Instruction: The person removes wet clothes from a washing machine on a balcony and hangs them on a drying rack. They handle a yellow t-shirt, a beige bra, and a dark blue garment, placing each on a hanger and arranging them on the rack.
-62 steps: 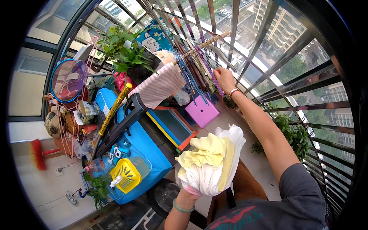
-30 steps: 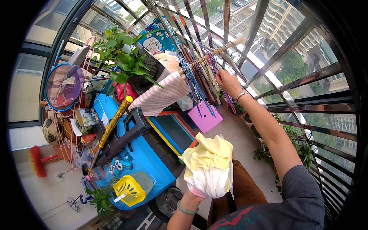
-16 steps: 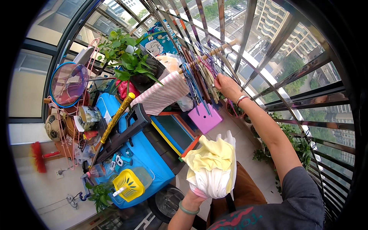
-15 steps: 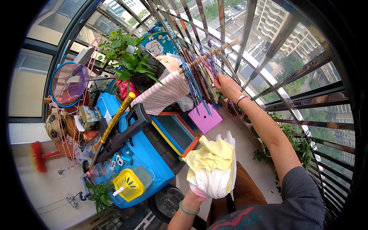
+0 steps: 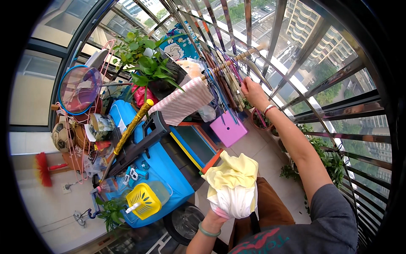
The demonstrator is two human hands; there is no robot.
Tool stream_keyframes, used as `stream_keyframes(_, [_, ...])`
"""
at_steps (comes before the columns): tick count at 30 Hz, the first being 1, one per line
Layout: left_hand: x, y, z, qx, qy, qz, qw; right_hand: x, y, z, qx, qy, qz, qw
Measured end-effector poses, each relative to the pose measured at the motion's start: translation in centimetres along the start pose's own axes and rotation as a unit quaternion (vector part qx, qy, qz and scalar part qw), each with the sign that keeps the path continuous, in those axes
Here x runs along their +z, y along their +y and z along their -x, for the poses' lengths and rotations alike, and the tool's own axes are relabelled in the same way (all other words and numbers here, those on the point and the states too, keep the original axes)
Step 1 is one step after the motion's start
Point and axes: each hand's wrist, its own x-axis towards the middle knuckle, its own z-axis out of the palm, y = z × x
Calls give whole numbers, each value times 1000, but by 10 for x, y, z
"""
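Observation:
A bunched yellow and white cloth garment (image 5: 231, 180) lies over my left hand (image 5: 215, 218); the fingers are mostly hidden beneath it, wrapped in the fabric. My right hand (image 5: 255, 94) reaches out to a row of clothes hangers (image 5: 223, 82) on a wooden pole (image 5: 245, 53). Its fingers are closed at the right end of the row, apparently on a hanger, though the exact grip is partly hidden. Blue, brown, cream and purple hangers are packed tightly together. A pink striped cloth (image 5: 184, 101) hangs beside them.
A pink stool (image 5: 229, 129) stands on the floor below the hangers. At left, a blue-covered surface (image 5: 158, 169) holds a yellow basket (image 5: 144, 201) and a gold-wrapped pole (image 5: 134, 125). Potted plants (image 5: 323, 158) line the metal railing (image 5: 338, 112) at right.
The view has shifted slightly. A white strip that stood up at the right of the garment no longer shows. My right hand stays at the hangers, still closed.

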Motion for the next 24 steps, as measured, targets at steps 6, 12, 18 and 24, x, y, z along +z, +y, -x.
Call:
stream_keyframes(6, [4,-1,5,14,21,-87,996,-28,-6,22,31,-44,-27,998])
stream_keyframes(12, [8,-5,5,34,28,-189,981,-40,-3,62,12,-37,-8,999])
stream_keyframes(18, [-20,-17,30,111,23,-431,895,-48,-36,116,68,2,-54,996])
stream_keyframes(24, [-34,-40,57,118,-7,-762,637,-64,-78,175,136,27,-61,988])
